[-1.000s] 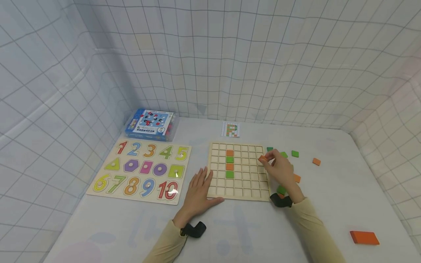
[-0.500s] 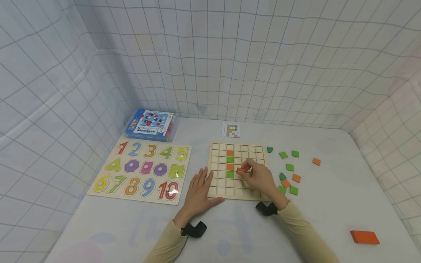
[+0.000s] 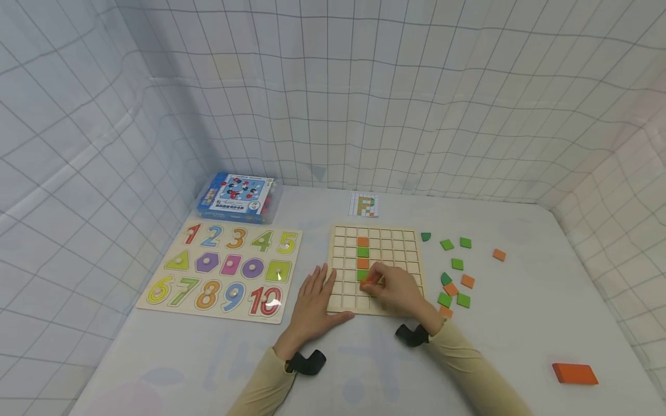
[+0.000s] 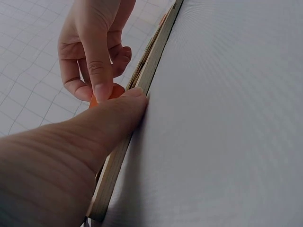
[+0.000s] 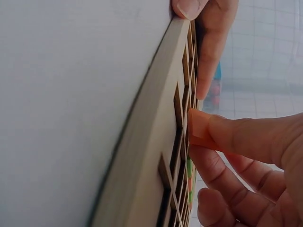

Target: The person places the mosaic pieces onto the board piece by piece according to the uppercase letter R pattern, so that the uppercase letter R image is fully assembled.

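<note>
My right hand (image 3: 396, 289) pinches an orange square tile (image 5: 201, 127) between thumb and fingers, low over the wooden grid board (image 3: 400, 254). That tile is just below a column of orange and green tiles (image 3: 362, 252) set in the board's cells. Straight-fingered, my left hand (image 3: 314, 306) rests on the board's left edge, its thumb along the near edge. In the left wrist view, the left thumb (image 4: 118, 111) presses at the board's side (image 4: 158, 56) and partly hides the held tile.
Several loose green and orange tiles (image 3: 457, 264) lie right of the board. A small pattern card (image 3: 364, 204) lies behind it. Left are a number puzzle board (image 3: 218, 268) and a boxed molecule set (image 3: 239, 196). An orange block (image 3: 574, 374) sits front right.
My right hand has carried the orange tile leftward from the board's right edge to below the tile column. The left hand has stayed in place.
</note>
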Available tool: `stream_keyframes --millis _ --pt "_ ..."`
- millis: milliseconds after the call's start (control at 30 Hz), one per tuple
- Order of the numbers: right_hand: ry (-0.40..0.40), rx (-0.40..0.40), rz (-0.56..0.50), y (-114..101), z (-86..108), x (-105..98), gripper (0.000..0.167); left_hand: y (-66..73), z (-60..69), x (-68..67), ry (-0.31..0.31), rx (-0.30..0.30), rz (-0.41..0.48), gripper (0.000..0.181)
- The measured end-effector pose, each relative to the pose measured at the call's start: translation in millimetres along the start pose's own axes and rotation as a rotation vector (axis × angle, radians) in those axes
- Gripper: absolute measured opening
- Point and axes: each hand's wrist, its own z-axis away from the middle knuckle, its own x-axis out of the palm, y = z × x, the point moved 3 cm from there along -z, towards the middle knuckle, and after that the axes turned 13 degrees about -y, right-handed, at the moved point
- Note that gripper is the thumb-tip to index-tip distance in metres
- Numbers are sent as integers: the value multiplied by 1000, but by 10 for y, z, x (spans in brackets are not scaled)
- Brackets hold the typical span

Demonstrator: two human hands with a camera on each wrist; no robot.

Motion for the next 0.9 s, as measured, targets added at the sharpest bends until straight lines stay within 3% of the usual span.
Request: stream_keyframes --millis 300,900 --pt "-2 -23 34 -43 -21 25 18 -2 -1 -3 4 3 -6 98" --pt "-39 12 52 -55 -42 24 7 6 9 -12 11 4 -2 97"
